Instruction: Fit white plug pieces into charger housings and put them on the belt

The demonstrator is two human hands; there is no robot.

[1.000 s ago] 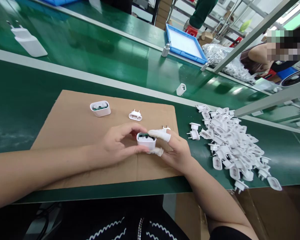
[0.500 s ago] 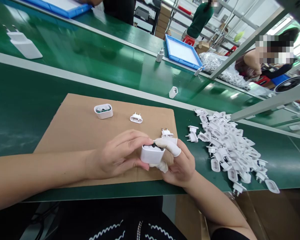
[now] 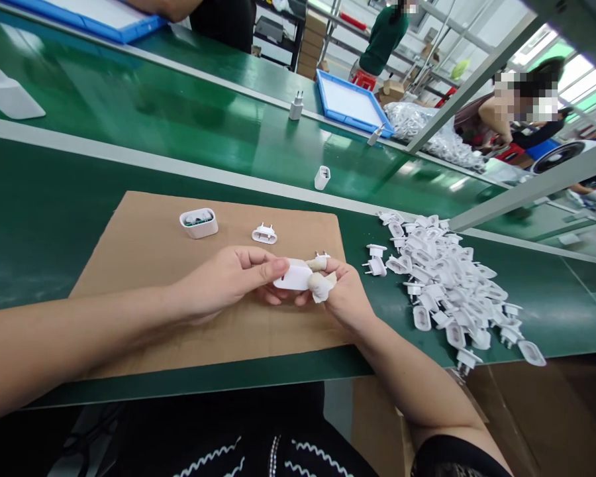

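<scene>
Between both hands I hold a white charger housing (image 3: 294,275), turned on its side above the cardboard sheet (image 3: 144,318). My left hand (image 3: 236,278) grips its left end, thumb on top. With finger cots on the thumb and forefinger, my right hand (image 3: 340,288) closes round the other end. A plug cap (image 3: 322,260) with two pins shows just behind the right fingers; whether they touch it I cannot tell. Farther back on the cardboard stand an open charger housing (image 3: 199,225) with parts inside and a pronged plug cap (image 3: 265,234).
A heap of white plug caps (image 3: 447,278) lies on the green bench to the right. Beyond the pale rail, a small charger (image 3: 322,177) stands on the green conveyor, with another charger (image 3: 296,106) and a blue tray (image 3: 355,103) farther off. Other people sit across the line.
The charger housing has tipped from open end up onto its side, hiding its inside. My left thumb now lies on top of it. The view has shifted slightly.
</scene>
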